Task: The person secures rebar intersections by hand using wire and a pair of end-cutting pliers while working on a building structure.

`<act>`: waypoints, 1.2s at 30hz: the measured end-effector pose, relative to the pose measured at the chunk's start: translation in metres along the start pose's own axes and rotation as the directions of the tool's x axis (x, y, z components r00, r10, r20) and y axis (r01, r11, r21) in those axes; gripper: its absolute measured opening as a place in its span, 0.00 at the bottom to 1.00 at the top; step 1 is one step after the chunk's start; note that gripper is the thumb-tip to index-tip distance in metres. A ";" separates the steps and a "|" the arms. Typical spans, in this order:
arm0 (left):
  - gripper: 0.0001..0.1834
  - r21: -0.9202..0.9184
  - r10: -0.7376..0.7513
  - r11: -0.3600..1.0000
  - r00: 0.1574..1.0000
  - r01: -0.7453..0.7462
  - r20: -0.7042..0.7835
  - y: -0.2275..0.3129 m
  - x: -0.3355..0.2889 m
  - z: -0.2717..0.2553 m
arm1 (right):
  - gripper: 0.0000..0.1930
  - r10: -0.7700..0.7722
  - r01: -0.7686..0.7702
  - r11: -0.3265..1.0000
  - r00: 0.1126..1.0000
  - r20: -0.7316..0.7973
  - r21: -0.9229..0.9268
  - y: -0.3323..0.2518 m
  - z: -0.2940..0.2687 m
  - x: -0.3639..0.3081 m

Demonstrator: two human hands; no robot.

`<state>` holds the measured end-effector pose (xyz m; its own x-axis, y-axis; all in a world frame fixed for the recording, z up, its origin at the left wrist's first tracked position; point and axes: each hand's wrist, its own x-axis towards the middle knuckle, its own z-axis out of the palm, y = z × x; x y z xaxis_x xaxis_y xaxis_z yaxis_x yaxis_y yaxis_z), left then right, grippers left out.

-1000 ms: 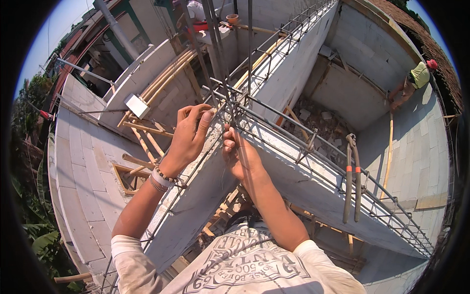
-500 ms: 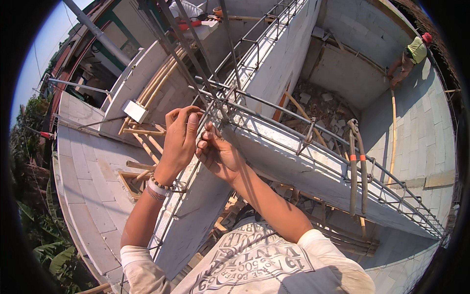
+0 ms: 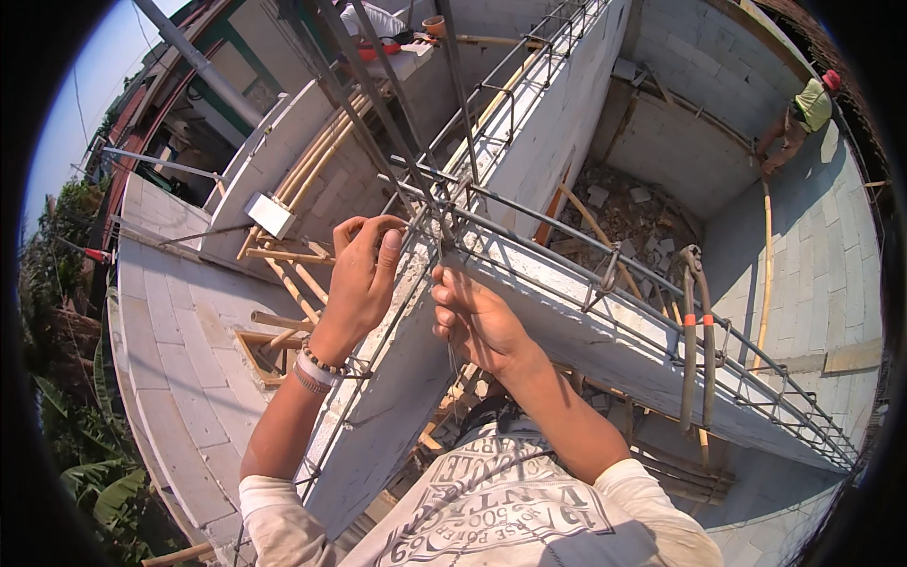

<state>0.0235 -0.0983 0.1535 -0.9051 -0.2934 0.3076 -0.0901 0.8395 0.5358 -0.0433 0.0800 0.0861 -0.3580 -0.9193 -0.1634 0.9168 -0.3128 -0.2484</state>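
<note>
My left hand (image 3: pixel 359 279) is raised beside the rebar joint (image 3: pixel 433 203) on top of the white block wall. Its fingers are curled in near the steel, and whatever they pinch is hidden. To the right and slightly lower, my right hand (image 3: pixel 477 317) is closed just below the joint. Thin tie wire (image 3: pixel 453 364) hangs from under its fingers, while its fingertips point up at the bars. Upright rebars (image 3: pixel 402 104) rise from the joint, crossed by horizontal bars running along the wall tops.
Pincers (image 3: pixel 709 364) with orange bands hang over the rebar cage to the right. A co-worker (image 3: pixel 803 113) in a yellow-green top is at the far right wall. Bamboo poles (image 3: pixel 326 156) and a white block (image 3: pixel 269 215) lie to the left. Rubble (image 3: pixel 628 213) covers the ground beyond the wall.
My right hand has moved right and down, away from my left hand, and wire now shows hanging below it. My left hand stays near the bars, shifted slightly right.
</note>
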 end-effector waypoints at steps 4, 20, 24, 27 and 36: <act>0.22 -0.016 0.000 1.000 1.000 0.000 -0.006 0.000 -0.001 0.000 | 0.10 -0.058 0.058 0.998 0.998 -0.021 0.000 0.010 0.014 0.007; 0.22 0.014 0.013 1.000 1.000 -0.013 -0.006 0.000 -0.002 0.003 | 0.14 0.011 0.035 0.976 0.979 -0.206 0.216 -0.016 0.015 0.027; 0.22 -0.055 -0.002 0.999 0.999 0.000 -0.038 0.001 -0.002 0.003 | 0.12 -0.088 0.133 0.968 0.974 -0.207 0.213 -0.020 0.041 0.038; 0.22 -0.072 0.021 0.997 0.998 -0.025 -0.051 0.002 -0.001 0.002 | 0.12 -0.179 0.207 0.966 0.967 -0.181 0.154 -0.016 0.060 0.040; 0.15 -0.139 -0.037 0.990 0.997 0.027 -0.069 0.001 -0.002 0.005 | 0.11 -0.197 0.201 0.979 0.901 -0.387 -0.031 0.012 0.064 0.039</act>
<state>0.0227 -0.0951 0.1493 -0.8702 -0.3552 0.3414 -0.0558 0.7595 0.6481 -0.0346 0.0245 0.1378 -0.5719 -0.6738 -0.4679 0.8201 -0.4837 -0.3057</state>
